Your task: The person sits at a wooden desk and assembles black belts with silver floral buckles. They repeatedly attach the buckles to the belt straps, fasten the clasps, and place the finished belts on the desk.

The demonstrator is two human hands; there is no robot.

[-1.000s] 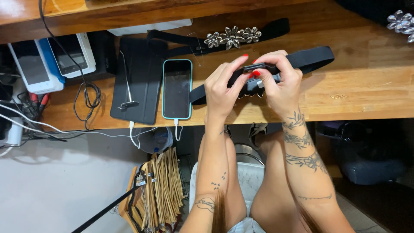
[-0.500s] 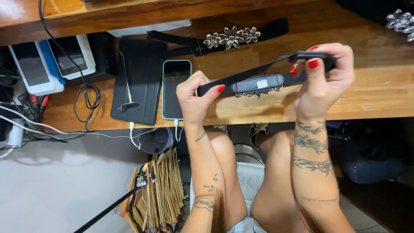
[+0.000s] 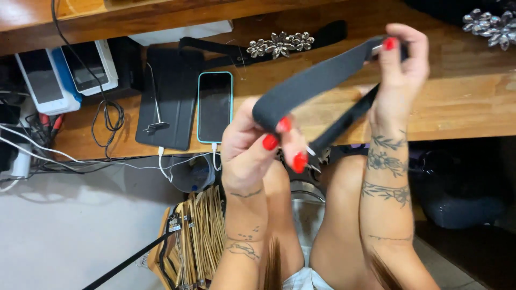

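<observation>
I hold a black elastic belt (image 3: 314, 80) up in front of me with both hands, lifted off the wooden table (image 3: 462, 102). My left hand (image 3: 252, 147) pinches the folded lower end of the band, where a small metal piece shows by my fingers. My right hand (image 3: 400, 70) grips the other end higher up, at the right. The band runs slanting between the two hands and doubles back underneath.
A second black belt with a silver flower ornament (image 3: 279, 44) lies at the back of the table. A phone (image 3: 215, 106) on a cable and a black tablet case (image 3: 166, 99) lie to the left. Wooden hangers (image 3: 199, 236) stand below. More silver ornaments (image 3: 492, 24) sit at the top right.
Both hands lifted the belt off the table and drew apart. The left hand came down and toward me; the right hand rose, so the band now slants steeply.
</observation>
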